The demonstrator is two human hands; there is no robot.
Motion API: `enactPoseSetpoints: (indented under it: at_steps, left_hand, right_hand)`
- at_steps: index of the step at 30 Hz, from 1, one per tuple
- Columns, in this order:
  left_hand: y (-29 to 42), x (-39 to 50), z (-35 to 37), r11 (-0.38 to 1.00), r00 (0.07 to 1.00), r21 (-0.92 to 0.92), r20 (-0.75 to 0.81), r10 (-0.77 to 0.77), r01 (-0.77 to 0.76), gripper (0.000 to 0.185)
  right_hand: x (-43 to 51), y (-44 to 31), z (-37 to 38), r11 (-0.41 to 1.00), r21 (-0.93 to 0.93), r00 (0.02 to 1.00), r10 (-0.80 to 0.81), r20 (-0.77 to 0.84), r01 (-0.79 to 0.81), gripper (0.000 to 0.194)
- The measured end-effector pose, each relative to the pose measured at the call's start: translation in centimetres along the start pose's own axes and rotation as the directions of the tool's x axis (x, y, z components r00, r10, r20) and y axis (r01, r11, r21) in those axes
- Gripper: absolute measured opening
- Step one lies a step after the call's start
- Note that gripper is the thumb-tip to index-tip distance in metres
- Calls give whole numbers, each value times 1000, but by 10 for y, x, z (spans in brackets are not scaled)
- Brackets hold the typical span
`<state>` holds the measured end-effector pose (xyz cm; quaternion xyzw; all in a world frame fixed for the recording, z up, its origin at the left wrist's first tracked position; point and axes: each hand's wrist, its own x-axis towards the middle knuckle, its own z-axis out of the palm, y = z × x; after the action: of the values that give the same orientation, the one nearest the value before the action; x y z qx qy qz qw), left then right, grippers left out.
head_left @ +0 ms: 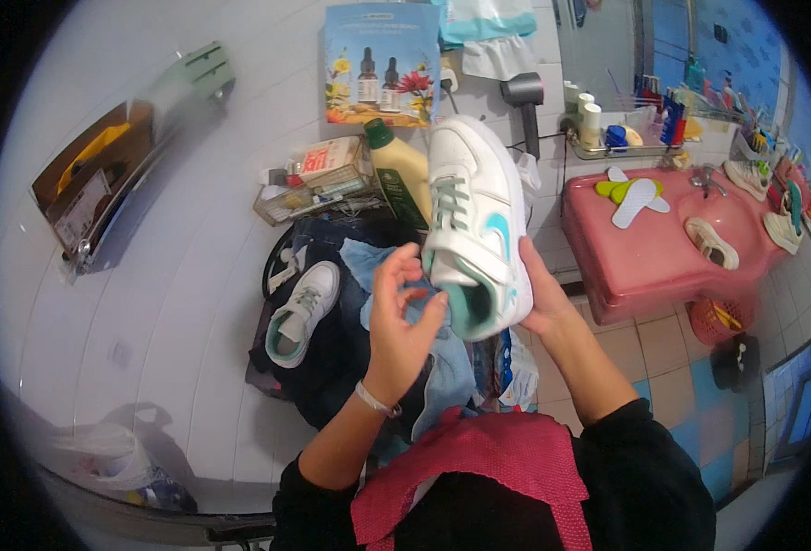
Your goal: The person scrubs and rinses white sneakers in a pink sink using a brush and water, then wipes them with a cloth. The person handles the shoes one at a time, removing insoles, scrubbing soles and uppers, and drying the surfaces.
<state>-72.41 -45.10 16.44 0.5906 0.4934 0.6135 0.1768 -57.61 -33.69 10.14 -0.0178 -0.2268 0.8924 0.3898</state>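
Note:
A white Nike sneaker (478,220) with a turquoise swoosh and grey-green laces is held up before me, its toe pointing away. My right hand (547,289) grips it from the right side and underneath. At the left of its heel is my left hand (409,310), fingers apart and curled, holding nothing that I can see. The matching sneaker (305,313) lies to the left on a pile of dark clothes (340,365). Light-blue denim (450,379) lies under and beside my left hand.
Beyond the pile are a wire basket (323,193) and a green-capped yellow bottle (402,169). At right, a pink washbasin (626,268) holds insoles (636,203) and a light shoe (712,242); more shoes (746,179) sit on its far edge. A red basket (719,320) is below it.

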Motion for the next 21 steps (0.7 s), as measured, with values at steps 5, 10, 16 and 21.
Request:
enactPoseSetpoints:
  at_steps: [5,10,16,21]
  left_hand:
    - [-54,-24,-23,527,709,-486,362,-606,698,46]
    - [-83,-34,-43,325,464,-331,622,-631,886,43]
    - [-103,-64,-36,486,551,-270,526,-649,831,23]
    - [-110,-86,-23,885,881,47,79,-466,463,16]
  right_hand:
    - [10,20,0,996,-84,987,24,-160,-38,52]
    - [5,51,-1,968,-215,976,88,-199,-131,52]
    - [0,70,-1,898,-441,1000,-2,-19,-7,44]
    - [-1,85,-10,919,-394,986,-68,-154,2,46]
